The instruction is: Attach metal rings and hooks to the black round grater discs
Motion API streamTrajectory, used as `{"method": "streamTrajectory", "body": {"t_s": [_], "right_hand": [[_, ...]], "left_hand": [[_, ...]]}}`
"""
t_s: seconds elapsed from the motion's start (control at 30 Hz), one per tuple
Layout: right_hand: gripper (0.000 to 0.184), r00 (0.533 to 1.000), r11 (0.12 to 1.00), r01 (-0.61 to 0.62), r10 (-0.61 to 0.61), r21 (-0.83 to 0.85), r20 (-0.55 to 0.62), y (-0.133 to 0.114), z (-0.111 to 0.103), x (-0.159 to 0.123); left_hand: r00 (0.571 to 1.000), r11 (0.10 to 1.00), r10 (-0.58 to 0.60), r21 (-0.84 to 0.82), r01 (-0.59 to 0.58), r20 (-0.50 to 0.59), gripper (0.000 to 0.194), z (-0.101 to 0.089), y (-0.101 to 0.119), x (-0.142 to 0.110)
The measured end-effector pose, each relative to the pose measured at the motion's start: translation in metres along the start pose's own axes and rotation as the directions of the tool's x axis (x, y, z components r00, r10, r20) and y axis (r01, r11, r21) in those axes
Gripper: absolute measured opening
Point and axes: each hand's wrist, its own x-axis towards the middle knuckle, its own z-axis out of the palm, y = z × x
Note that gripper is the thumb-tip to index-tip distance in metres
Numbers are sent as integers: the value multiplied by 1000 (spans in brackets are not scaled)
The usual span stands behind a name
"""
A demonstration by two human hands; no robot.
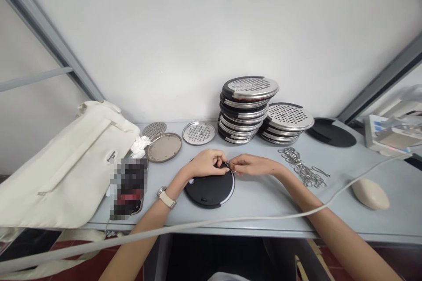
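Observation:
A round black cover [209, 191] with a pale rim showing along its right side lies flat near the front edge of the table. My left hand [208, 162] rests over its far side, fingers curled and pinching at its upper right edge. Meeting it there is my right hand [252, 165], thumb and fingertips closed on a small metal clip [232, 170]. Fingers partly cover the clip, so how it sits against the cover's edge cannot be made out. Right of my right hand, a pile of similar metal clips [305, 170] is spread on the table.
Tall [247, 109] and shorter [286, 123] stacks of round metal graters with black covers stand behind. Loose grater discs [198, 133], a metal dish [165, 147], a white bag [69, 167] and a phone [128, 189] lie left. A cable [263, 218] crosses in front; a cream mouse-shaped object [371, 194] sits right.

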Motion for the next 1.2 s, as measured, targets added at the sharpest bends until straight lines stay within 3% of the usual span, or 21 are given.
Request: {"method": "streamTrajectory", "body": {"t_s": [1.2], "right_hand": [[25,1000,998,0,-1,-59,-7,-4,1,0]], "left_hand": [[1000,1000,23,-19,-23,2,21,0,-2,0]]}}
